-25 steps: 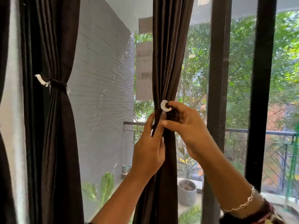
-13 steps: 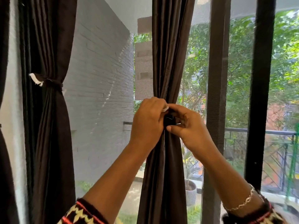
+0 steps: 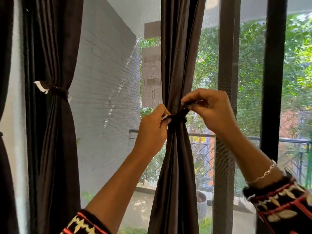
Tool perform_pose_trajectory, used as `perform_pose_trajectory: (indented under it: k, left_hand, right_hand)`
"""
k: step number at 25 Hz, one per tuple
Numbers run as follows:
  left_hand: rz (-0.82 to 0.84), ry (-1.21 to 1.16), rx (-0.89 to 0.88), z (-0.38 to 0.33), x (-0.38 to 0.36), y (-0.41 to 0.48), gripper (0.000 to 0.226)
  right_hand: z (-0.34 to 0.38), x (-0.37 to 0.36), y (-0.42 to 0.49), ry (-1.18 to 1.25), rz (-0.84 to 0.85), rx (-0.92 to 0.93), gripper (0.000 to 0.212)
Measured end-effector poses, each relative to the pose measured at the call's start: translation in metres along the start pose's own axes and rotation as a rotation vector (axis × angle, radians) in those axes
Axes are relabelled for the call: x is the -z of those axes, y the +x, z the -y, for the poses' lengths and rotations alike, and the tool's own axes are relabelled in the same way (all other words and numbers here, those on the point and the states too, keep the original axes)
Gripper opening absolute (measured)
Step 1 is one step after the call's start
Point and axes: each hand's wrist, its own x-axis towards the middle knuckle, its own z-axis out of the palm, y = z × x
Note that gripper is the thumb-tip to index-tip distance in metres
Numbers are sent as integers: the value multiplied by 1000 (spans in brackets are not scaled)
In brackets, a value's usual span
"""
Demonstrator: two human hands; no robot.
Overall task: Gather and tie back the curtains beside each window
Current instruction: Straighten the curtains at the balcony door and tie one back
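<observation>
Head view: I see the left curtain (image 3: 50, 141) tied, the left hand (image 3: 152, 132) and right hand (image 3: 212, 114) each pinching an end of the tieback (image 3: 178, 117) around the gathered middle curtain (image 3: 177, 65), so fastening looks next.

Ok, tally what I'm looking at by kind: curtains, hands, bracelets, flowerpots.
Curtains: 3, the far-left curtain, left curtain and centre curtain
Hands: 2, left hand and right hand, both pinching the tieback on the centre curtain
Bracelets: 1, bracelet
Flowerpots: 1, flowerpot
Total: 7
</observation>
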Motion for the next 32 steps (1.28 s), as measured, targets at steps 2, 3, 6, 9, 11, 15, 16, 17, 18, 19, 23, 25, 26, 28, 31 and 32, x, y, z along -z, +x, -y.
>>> perform_pose_trajectory:
  k: [2, 3, 6, 9, 11, 15, 16, 17, 18, 19, 23, 25, 26, 28, 31, 32]
  left_hand:
    - [-2, -73, 28, -1, -2, -1, 18]
    - [-7, -109, 44, -1, -3, -1, 17]
    - [-39, -227, 99, -1, -3, -1, 15]
    - [-49, -339, 168, 2, -3, -1, 15]
    - [-50, -408, 214, 6, -1, 0, 15]
    - [-60, -519, 252, 13, 6, 2, 22]
    - [-54, -541, 255, 14, 8, 2, 22]
    - [-48, -558, 259, 15, 9, 2, 22]
    - [-41, -570, 261, 16, 10, 2, 21]
    - [-34, -579, 262, 16, 11, 2, 21]
    - [-21, -572, 250, 18, 13, 3, 22]
    - [-36, -500, 227, 18, 12, 2, 24]
    - [-50, -459, 217, 19, 11, 2, 24]
    - [-84, -403, 208, 20, 10, 1, 24]
    - [-120, -359, 205, 19, 6, 1, 25]
    - [-126, -342, 202, 18, 5, 1, 25]
  right_hand:
    - [-5, -6, 9, 21, -19, 15, 37]
    - [-9, -10, 11, 22, -44, 19, 33]
    - [-21, -22, 11, -74, -155, 51, 25]
    - [-29, -34, 8, -213, -171, 160, 18]
    - [-31, -39, 5, -309, -152, 267, 22]
    - [-35, -42, -9, -449, -39, 408, 38]
    - [-34, -44, -13, -488, -25, 410, 41]
    - [-34, -46, -16, -531, -22, 411, 43]
    - [-34, -48, -17, -566, -24, 418, 43]
    - [-34, -50, -17, -589, -27, 427, 41]
    - [-34, -52, -15, -559, -32, 432, 27]
    - [-34, -53, -17, -506, -11, 389, 27]
    - [-33, -53, -17, -475, 2, 350, 28]
    - [-31, -52, -17, -398, 22, 277, 31]
    - [-28, -48, -16, -357, 74, 233, 32]
    - [-27, -47, -17, -351, 101, 221, 31]
